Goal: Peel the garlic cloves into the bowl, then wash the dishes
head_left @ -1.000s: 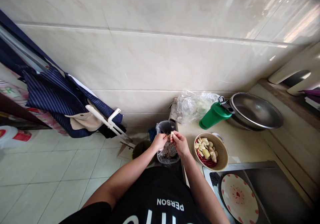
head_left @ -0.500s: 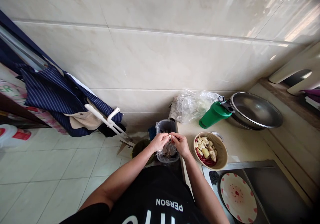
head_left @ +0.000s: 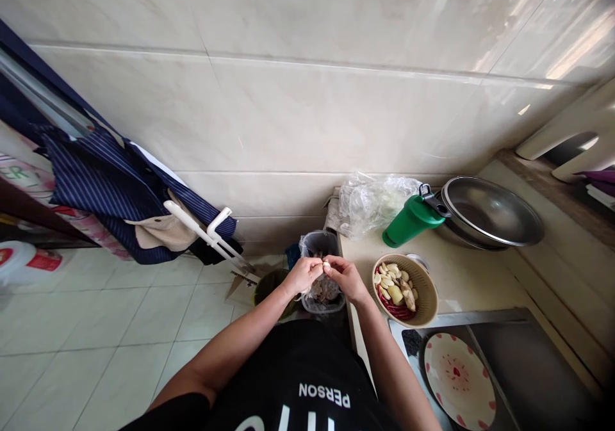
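A small whitish garlic clove (head_left: 327,264) is pinched between the fingertips of my two hands. My left hand (head_left: 303,275) is closed on its left side, and my right hand (head_left: 348,278) grips it from the right with thumb and forefinger. Both hands hover over a lined bin (head_left: 331,307) that has papery scraps in it. On the counter to the right stands a beige basket (head_left: 429,293) holding peeled garlic cloves (head_left: 391,269), pieces of ginger (head_left: 395,294) and dried red chillies (head_left: 401,313).
A green shaker bottle (head_left: 412,221), a crumpled clear plastic bag (head_left: 368,200) and a metal wok (head_left: 494,210) stand at the back of the counter (head_left: 461,277). A patterned plate (head_left: 459,380) lies nearer. Striped cloth (head_left: 106,191) hangs at left.
My fingertips have shifted slightly on the clove, and more of it shows by my right fingers. Other things stay where they were.
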Demonstrator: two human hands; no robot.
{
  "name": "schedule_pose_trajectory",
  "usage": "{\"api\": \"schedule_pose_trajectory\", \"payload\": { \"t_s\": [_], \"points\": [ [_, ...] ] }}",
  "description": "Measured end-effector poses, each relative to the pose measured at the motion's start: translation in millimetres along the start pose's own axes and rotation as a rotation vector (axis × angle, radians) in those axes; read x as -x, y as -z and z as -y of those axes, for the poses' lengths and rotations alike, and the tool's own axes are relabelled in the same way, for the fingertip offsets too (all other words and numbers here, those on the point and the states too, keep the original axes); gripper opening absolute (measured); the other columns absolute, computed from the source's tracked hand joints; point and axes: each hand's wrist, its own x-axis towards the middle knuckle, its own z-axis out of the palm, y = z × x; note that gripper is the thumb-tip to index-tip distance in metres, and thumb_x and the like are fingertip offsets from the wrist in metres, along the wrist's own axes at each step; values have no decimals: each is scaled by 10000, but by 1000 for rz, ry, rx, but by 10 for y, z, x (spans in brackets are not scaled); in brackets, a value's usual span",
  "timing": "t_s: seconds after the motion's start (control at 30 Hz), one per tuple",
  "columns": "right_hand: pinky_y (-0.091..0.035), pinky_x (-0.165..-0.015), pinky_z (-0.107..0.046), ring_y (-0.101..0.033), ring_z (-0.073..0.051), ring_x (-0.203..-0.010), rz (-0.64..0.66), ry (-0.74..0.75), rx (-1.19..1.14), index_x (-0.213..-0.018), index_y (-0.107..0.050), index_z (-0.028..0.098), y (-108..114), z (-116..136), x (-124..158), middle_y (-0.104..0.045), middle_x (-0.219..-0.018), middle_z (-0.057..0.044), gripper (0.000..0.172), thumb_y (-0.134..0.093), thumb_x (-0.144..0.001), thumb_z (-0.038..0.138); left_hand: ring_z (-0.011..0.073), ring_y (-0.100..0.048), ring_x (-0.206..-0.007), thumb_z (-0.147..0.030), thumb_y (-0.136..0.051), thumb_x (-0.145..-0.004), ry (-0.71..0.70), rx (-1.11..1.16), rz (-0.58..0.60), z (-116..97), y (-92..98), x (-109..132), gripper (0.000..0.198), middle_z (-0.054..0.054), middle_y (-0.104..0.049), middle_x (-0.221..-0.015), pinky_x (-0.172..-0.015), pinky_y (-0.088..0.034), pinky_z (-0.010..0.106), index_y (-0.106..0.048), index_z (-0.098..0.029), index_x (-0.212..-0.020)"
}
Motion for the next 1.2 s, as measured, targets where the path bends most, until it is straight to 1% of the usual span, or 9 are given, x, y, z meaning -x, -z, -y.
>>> {"api": "schedule_pose_trajectory", "payload": {
  "t_s": [0.07,0.13,0.3,0.43,0.67,0.8,0.93,1.07,1.2],
  "points": [
    [-446,-718,-280,-565,-154,-753,1,53,-17,-877,-690,200,0,-8,3,-655,-828,-17,278,-733,-642,341,63,-278,-451,-266,-402,-771,-5,10,8,-11,-4,-1,262,-61,-297,-485,-451,-195,206,-375,-169,-529],
    [-439,-740,-279,-560,-148,-760,-4,72,-90,-840,-684,204,-21,-22,8,-644,-822,-10,217,-723,-662,320,67,-295,-459,-262,-397,-761,8,52,4,-10,-18,-11,259,-55,-324,-485,-460,-215,206,-377,-168,-520],
    [-405,-594,-228,-468,-94,-581,-77,41,-324,-764,-621,206,-97,-55,1,-570,-694,28,199,-729,-651,328,80,-350,-463,-260,-371,-760,71,152,-27,26,-55,-36,267,-39,-393,-475,-482,-271,206,-393,-168,-510],
    [-403,-575,-218,-457,-88,-572,-184,42,-394,-757,-579,211,-90,-100,-52,-557,-712,30,225,-714,-655,359,78,-330,-461,-259,-369,-759,56,113,-25,53,-69,-30,270,-42,-377,-474,-483,-261,205,-392,-167,-506],
    [-421,-596,-230,-482,-90,-588,-362,142,-354,-820,-581,224,6,-91,-106,-583,-753,30,225,-677,-669,360,82,-349,-456,-298,-387,-772,140,82,-78,143,-51,-31,276,-45,-398,-478,-475,-242,208,-417,-169,-530],
    [-445,-665,-261,-528,-106,-651,-285,134,-273,-869,-628,210,8,-73,-84,-628,-849,-1,228,-660,-693,351,84,-349,-460,-340,-401,-790,170,-2,-111,210,-83,-73,307,-46,-400,-477,-479,-224,218,-449,-163,-544],
    [-465,-708,-289,-550,-129,-668,-246,129,-170,-870,-642,193,-26,-102,-52,-637,-802,-13,226,-647,-709,352,76,-294,-473,-413,-451,-786,148,-70,-149,237,-124,-112,362,-64,-302,-475,-477,-188,218,-412,-162,-527],
    [-478,-756,-314,-589,-163,-743,-265,161,-60,-858,-647,198,-33,-112,-23,-656,-806,-23,207,-622,-730,359,76,-323,-494,-356,-450,-793,60,8,-69,181,-136,-90,268,-60,-349,-522,-484,-224,205,-458,-158,-613],
    [-471,-819,-343,-612,-190,-824,-273,214,92,-895,-660,204,-14,-117,6,-683,-883,-45,204,-597,-763,347,83,-372,-505,-397,-396,-833,66,141,-16,85,-133,-63,300,-44,-408,-544,-491,-279,204,-460,-163,-655]
  ]
}}
